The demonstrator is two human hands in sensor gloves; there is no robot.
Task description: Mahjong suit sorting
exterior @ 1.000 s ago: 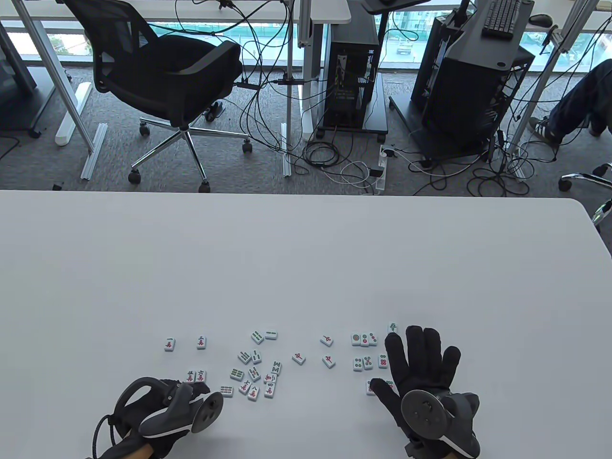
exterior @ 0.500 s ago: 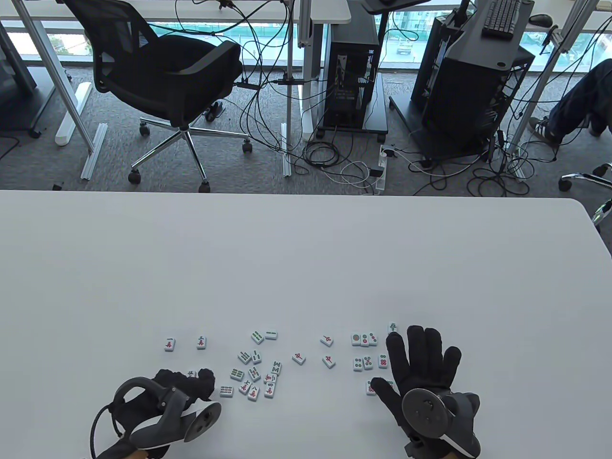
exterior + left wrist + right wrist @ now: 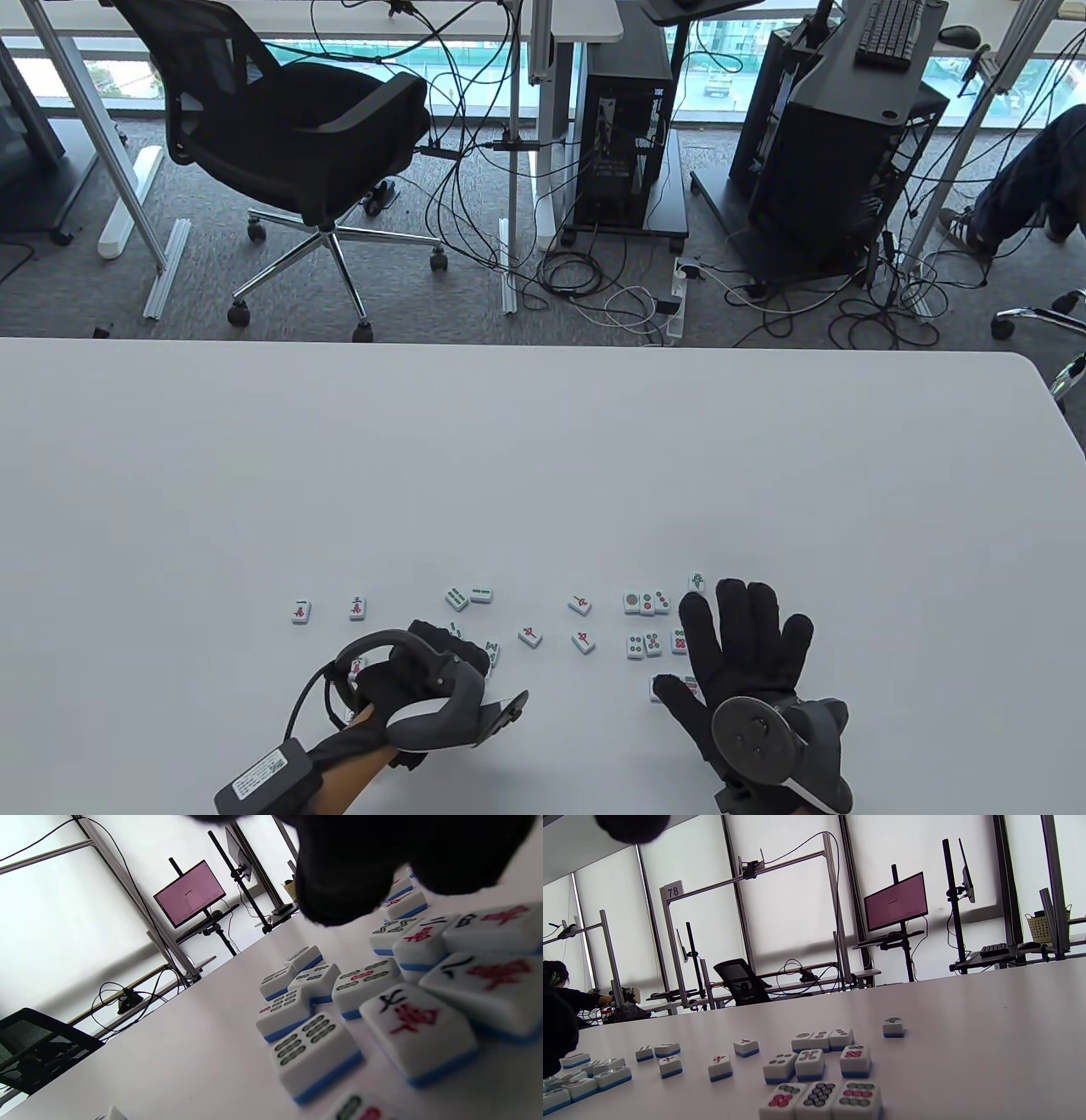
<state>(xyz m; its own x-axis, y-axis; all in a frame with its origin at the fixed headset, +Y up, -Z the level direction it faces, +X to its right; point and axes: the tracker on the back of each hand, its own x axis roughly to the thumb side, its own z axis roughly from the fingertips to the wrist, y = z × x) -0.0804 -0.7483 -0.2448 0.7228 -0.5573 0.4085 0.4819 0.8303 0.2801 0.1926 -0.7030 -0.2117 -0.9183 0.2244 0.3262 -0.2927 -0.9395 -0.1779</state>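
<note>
The left hand (image 3: 424, 671) hovers over the mixed cluster (image 3: 365, 993) of bamboo and character tiles near the table's (image 3: 543, 475) front edge, fingers hanging just above them; whether they pinch a tile I cannot tell. The right hand (image 3: 747, 654) lies flat, fingers spread, beside the dot tiles (image 3: 646, 624), holding nothing. To do this well, I judge the left should single out one character tile (image 3: 418, 1027) and lift it straight up, so its touching neighbours stay put.

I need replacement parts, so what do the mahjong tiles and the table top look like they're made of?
Mahjong tiles: likely hard moulded plastic, glossy white faces over a blue back layer, with rounded edges and engraved painted marks. Table top: smooth matt white, probably laminate; what lies beneath can't be told.
</note>
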